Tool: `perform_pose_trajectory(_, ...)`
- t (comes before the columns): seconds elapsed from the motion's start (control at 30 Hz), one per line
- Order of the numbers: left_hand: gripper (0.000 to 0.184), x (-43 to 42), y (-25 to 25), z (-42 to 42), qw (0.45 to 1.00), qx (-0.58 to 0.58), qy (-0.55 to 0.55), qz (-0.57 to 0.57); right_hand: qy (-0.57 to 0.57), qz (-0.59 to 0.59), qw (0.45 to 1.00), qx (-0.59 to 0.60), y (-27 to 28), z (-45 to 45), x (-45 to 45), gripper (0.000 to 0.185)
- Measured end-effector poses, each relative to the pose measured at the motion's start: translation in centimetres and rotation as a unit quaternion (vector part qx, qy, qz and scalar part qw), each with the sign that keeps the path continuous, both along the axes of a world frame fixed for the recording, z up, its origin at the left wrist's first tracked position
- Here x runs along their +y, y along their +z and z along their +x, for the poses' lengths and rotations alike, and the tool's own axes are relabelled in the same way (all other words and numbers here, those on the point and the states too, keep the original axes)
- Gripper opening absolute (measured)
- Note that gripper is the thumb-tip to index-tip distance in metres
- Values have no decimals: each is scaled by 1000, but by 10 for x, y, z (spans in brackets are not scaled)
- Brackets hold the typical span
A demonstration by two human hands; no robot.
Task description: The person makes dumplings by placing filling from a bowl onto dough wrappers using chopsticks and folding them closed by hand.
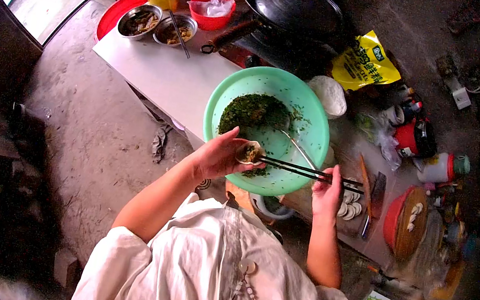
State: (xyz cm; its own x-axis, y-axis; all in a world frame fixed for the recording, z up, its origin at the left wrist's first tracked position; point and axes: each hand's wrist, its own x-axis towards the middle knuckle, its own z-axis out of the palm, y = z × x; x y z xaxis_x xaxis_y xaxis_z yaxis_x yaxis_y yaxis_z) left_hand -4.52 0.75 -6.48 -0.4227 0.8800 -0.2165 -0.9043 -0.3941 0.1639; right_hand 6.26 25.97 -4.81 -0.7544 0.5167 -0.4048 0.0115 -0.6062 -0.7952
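My left hand (219, 154) cups a dumpling wrapper (250, 153) with some filling on it, over the near left rim of a green basin (319, 131). In my right hand (327, 195) is a pair of chopsticks (296, 169), held level, their tips at the filling in the wrapper. Dark green chopped filling (252, 113) lies heaped in the far left part of the basin. A metal spoon (299, 149) leans inside it, its handle toward my right hand. Several round dumpling wrappers (350, 206) lie just right of my right hand.
Beyond the basin stand a lidded black pan (297, 7) and a yellow bag (367, 63). Two bowls of food (141, 22) sit at the table's far left end. To the right are a rolling pin (365, 173), a knife (377, 194) and a round wooden board (410, 233) with dough pieces.
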Motion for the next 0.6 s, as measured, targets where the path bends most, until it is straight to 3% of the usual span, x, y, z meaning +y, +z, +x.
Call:
perform_pose_trajectory(0.43,63,5,1,11,997,42,-1,-57,18,14,1000,20,-2,-4,-11,27)
perform_pose_trajectory(0.53,63,9,2,14,997,52,4,-58,37,129,991,-16,0,-4,-14,31)
perform_pose_trajectory(0.6,62,9,3,15,997,55,8,-57,26,87,996,0,2,-4,-13,29)
